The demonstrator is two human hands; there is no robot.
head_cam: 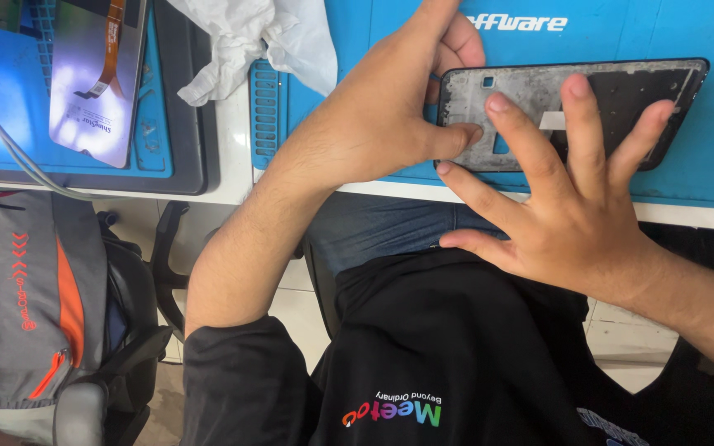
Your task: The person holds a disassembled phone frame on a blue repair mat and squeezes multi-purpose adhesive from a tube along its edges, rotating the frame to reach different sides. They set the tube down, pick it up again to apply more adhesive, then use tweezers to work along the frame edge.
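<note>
here we see a dark tablet frame [621, 99] lying flat on the blue mat [704, 173], close to the mat's near edge. the left hand [382, 116] pinches the frame's left end, thumb on top. the right hand [572, 206] is spread wide, fingertips pressing the frame's inner face. a crumpled white cloth [249, 41] lies at the mat's far left corner.

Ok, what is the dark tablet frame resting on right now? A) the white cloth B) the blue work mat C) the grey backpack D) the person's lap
B: the tablet frame lies flat on the blue work mat, with both hands on it.
</note>
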